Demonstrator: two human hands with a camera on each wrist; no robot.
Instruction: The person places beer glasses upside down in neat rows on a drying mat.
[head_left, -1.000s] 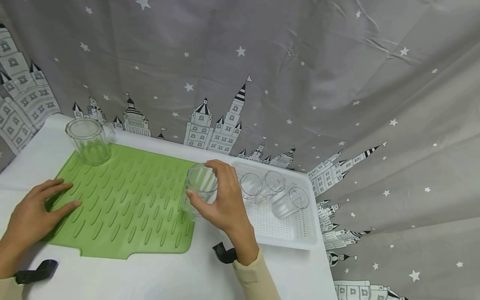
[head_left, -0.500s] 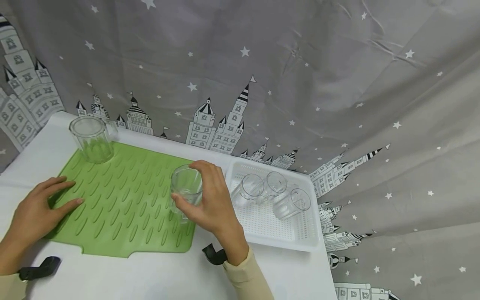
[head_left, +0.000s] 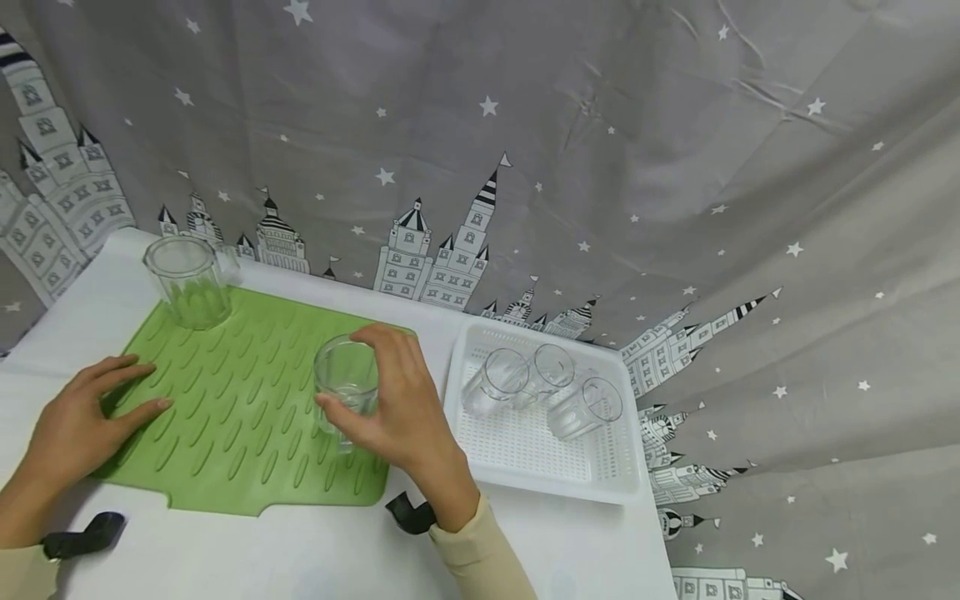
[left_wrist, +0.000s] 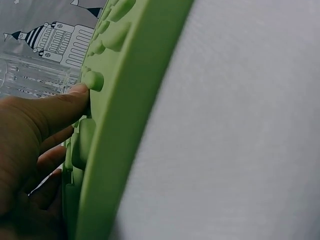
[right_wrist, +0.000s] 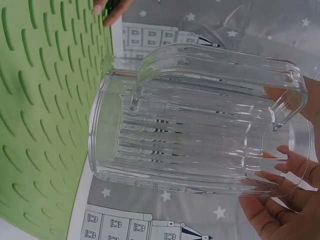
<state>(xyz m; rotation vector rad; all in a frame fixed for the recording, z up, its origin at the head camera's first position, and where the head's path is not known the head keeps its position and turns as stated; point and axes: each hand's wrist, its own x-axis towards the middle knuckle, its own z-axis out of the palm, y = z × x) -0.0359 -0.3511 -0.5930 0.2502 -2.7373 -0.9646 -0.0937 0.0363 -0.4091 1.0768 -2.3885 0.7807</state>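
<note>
My right hand (head_left: 408,400) grips a clear glass mug (head_left: 345,375) near its rim, thumb on one side and fingers on the other, over the right part of the green mat (head_left: 247,417). In the right wrist view the mug (right_wrist: 190,130) has its handle facing the camera and its base towards the mat (right_wrist: 45,125); whether they touch I cannot tell. My left hand (head_left: 82,417) rests at the mat's left edge, fingers spread. The left wrist view shows its thumb on the mat's raised bumps (left_wrist: 93,81).
Another clear mug (head_left: 197,292) stands upright at the mat's back left corner. Right of the mat, a white perforated basket (head_left: 525,475) holds three clear glasses, one of them tilted (head_left: 581,412). A grey patterned curtain (head_left: 675,167) hangs behind the white table (head_left: 322,550).
My right hand has carried the mug left, from the mat's right edge beside the basket to farther over the mat. My left hand has kept its place on the mat.
</note>
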